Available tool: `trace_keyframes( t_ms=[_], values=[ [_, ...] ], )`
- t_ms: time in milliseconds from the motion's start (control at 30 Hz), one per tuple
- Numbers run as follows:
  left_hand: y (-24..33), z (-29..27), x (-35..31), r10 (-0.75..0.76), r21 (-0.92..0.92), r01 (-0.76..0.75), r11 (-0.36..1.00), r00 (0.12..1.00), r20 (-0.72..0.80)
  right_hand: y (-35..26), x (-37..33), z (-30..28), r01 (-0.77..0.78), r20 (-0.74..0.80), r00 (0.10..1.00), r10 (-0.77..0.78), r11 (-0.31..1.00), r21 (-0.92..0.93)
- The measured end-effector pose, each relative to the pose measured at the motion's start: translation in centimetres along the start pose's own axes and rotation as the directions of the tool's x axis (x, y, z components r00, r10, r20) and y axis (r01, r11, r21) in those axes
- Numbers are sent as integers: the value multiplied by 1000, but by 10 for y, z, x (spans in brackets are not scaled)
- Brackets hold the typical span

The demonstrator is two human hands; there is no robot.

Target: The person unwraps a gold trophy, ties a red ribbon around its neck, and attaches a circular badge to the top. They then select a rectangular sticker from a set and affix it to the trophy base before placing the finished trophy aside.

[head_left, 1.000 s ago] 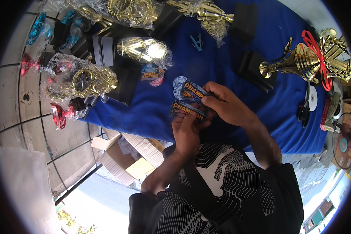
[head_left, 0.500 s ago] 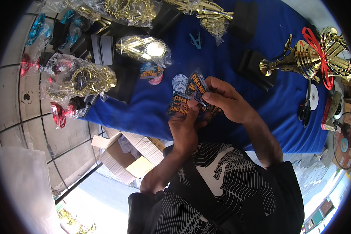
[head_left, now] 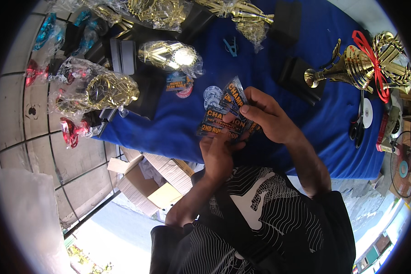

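Observation:
Both hands meet over the blue cloth [head_left: 278,160] on the table, holding printed plate labels with orange lettering on dark backgrounds. Between its thumb and fingers my left hand [head_left: 217,157] pinches several labels [head_left: 217,121], spread like a fan. My right hand [head_left: 271,118] is closed on another label [head_left: 233,94], tilted upward at the fan's right; further label edges show under its fingers. Just beyond the fan lies a round white-and-blue sticker [head_left: 212,96]. To its left are a dark rectangular label [head_left: 177,82] and a pink round sticker [head_left: 185,92], partly overlapped.
Gold trophies [head_left: 107,93] in clear plastic lie at the left and back. A gold trophy with a red ribbon [head_left: 372,59] lies at right, on a black base [head_left: 299,82]. A blue clip [head_left: 231,47], scissors [head_left: 357,128] and an open cardboard box [head_left: 141,180] are around.
The labels in my left hand have opened out slightly, so more of their faces shows. My left thumb has shifted lower on them. My right hand has moved slightly right.

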State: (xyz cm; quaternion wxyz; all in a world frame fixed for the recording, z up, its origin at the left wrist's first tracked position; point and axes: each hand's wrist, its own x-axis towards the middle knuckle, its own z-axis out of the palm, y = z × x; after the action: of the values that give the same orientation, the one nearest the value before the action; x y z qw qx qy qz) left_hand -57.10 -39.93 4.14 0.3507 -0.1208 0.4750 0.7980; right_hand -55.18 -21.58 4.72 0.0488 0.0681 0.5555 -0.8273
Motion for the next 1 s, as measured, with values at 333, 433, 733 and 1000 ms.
trace_keyframes(
  t_ms=[333,433,733,1000],
  values=[
    [-8,-7,5,10,17,-11,1000,999,36,-1,-3,-2,-19,-21,1000,19,1000,15],
    [-8,-6,7,1,19,0,1000,999,-44,-1,-2,-2,9,-14,1000,-9,1000,7],
    [-3,0,3,14,95,-9,995,998,-59,1,1,-6,59,-8,998,-59,998,15],
    [-4,0,4,17,-18,-17,1000,999,-39,3,1,-6,25,-11,1000,-24,998,55]
  ],
)
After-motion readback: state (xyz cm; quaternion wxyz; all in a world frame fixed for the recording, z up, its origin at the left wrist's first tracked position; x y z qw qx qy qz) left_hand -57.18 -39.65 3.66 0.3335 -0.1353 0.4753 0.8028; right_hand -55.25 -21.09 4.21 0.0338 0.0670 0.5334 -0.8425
